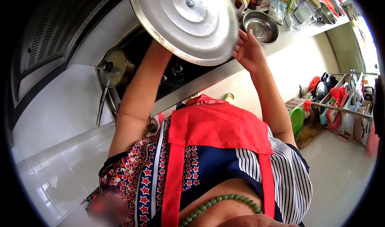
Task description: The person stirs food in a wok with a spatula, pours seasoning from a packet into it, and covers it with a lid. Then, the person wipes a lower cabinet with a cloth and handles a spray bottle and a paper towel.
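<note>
From here, I see the round lid between the hands: right hand at its right rim, fingers loosely extended; left hidden behind, grip unclear.

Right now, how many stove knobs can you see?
2. The upper knob is on the black stovetop, below the big metal lid in this view; the lower knob is beside the left forearm. More may be hidden.
</note>
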### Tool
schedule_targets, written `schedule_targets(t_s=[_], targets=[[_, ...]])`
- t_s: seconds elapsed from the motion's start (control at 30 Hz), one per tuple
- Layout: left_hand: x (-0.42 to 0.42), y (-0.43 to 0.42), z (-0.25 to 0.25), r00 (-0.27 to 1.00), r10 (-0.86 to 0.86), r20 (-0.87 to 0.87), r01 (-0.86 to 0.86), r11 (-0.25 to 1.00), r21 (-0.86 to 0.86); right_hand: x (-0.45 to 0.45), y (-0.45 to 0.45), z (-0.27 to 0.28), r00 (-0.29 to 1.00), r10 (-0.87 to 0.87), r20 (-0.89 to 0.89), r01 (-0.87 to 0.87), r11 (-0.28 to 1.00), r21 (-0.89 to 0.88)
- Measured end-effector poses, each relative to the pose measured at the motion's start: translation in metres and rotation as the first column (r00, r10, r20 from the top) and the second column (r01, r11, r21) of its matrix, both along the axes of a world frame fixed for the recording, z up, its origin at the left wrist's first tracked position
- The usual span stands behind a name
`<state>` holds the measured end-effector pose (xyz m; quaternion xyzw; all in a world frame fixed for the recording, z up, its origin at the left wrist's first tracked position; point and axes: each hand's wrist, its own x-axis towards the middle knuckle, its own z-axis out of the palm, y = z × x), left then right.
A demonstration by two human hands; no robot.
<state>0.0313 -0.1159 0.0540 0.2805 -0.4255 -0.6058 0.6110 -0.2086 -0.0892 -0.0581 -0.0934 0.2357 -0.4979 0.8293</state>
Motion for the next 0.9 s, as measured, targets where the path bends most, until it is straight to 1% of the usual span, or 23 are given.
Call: schedule_targets(t_s=[0.03,0.07,0.13,0.2,0.23,0.3,0.33,0.37,0.4,0.43,0.5,0.53,0.63,0.67,0.7,0.77,0.8,0.9], targets=[[0.011,-0.004,0.007,0.996,0.047,0.077,-0.046,0.999,-0.011,0.014,0.0,0.013,0.97,-0.043,-0.239,0.058,0.997,0.059],[0.022,-0.008,0.014,0.984,0.09,0.156,-0.087,0.996,-0.025,0.022,0.001,0.018,0.93,-0.107,-0.351,0.121,0.993,0.016],[0.043,-0.018,0.026,0.911,0.159,0.381,-0.147,0.987,-0.062,0.028,0.004,0.024,0.916,-0.171,-0.363,0.166,0.985,-0.044],[0.058,-0.027,0.032,0.776,0.196,0.599,-0.159,0.981,-0.115,0.028,0.006,0.021,0.904,-0.257,-0.342,0.226,0.966,-0.128],[0.062,-0.031,0.034,0.68,0.209,0.703,-0.145,0.978,-0.15,0.029,0.007,0.019,0.882,-0.321,-0.346,0.272,0.945,-0.182],[0.064,-0.042,0.032,0.429,0.256,0.866,-0.064,0.965,-0.253,0.03,0.009,0.019,0.826,-0.447,-0.343,0.361,0.887,-0.287],[0.065,-0.049,0.028,0.277,0.324,0.905,0.017,0.94,-0.341,0.03,0.011,0.021,0.811,-0.478,-0.337,0.374,0.867,-0.329],[0.065,-0.057,0.022,0.124,0.398,0.909,0.112,0.905,-0.411,0.031,0.012,0.022,0.777,-0.499,-0.383,0.36,0.852,-0.379],[0.069,-0.069,0.004,0.153,0.404,0.902,0.152,0.892,-0.426,0.031,0.011,0.022,0.739,-0.522,-0.426,0.344,0.836,-0.428],[0.073,-0.083,-0.016,0.123,0.387,0.914,0.182,0.897,-0.404,0.032,0.009,0.022,0.696,-0.547,-0.465,0.324,0.818,-0.476],[0.078,-0.103,-0.051,-0.041,0.451,0.892,0.273,0.864,-0.424,0.035,0.006,0.021,0.645,-0.54,-0.541,0.218,0.808,-0.547],[0.079,-0.111,-0.065,0.02,0.464,0.885,0.269,0.85,-0.452,0.038,0.005,0.02,0.615,-0.538,-0.577,0.163,0.802,-0.575],[0.078,-0.123,-0.089,-0.028,0.43,0.902,0.281,0.87,-0.406,0.05,-0.008,0.004,0.48,-0.546,-0.686,0.022,0.79,-0.613],[0.078,-0.125,-0.098,-0.033,0.454,0.89,0.277,0.86,-0.428,0.056,-0.013,0.002,0.387,-0.602,-0.699,-0.04,0.746,-0.665],[0.078,-0.128,-0.105,-0.035,0.456,0.889,0.278,0.859,-0.429,0.06,-0.016,0.0,0.349,-0.611,-0.71,-0.085,0.734,-0.674],[0.078,-0.133,-0.115,-0.041,0.46,0.887,0.279,0.858,-0.432,0.066,-0.018,0.005,0.227,-0.633,-0.74,-0.201,0.713,-0.672],[0.077,-0.133,-0.117,-0.044,0.466,0.883,0.276,0.856,-0.438,0.069,-0.023,0.0,0.211,-0.663,-0.718,-0.247,0.674,-0.696],[0.076,-0.135,-0.121,-0.046,0.483,0.874,0.265,0.85,-0.455,0.079,-0.028,0.001,0.206,-0.623,-0.755,-0.321,0.686,-0.653]])
